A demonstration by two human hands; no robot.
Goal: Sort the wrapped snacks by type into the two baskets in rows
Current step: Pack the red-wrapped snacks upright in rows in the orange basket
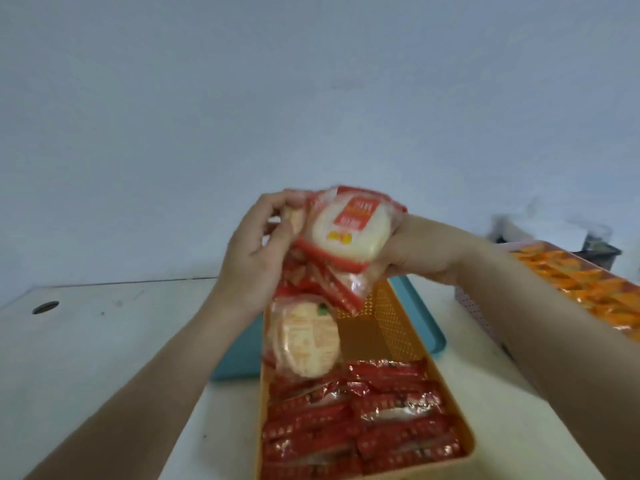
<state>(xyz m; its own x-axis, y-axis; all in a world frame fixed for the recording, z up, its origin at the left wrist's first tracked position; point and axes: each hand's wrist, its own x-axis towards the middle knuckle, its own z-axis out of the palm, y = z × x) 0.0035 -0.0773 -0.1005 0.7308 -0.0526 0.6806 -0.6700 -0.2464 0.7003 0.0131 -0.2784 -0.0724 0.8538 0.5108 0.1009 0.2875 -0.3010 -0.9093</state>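
Both your left hand [252,251] and right hand [415,252] clutch wrapped crackers [343,230] at frame centre, straight above the unfilled far end of the orange basket [391,320] running lengthwise toward you.

Pretty sure this is a plain office or workroom: white desk [104,327] with a round cable hole [45,307], bare pale wall [311,98] behind, plus an orange basket [384,327] and a pink basket [474,306] stuffed with wrapped snacks [381,410].

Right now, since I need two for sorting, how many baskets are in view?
2: the orange basket at centre front, and the pink basket at far right, partly out of frame.
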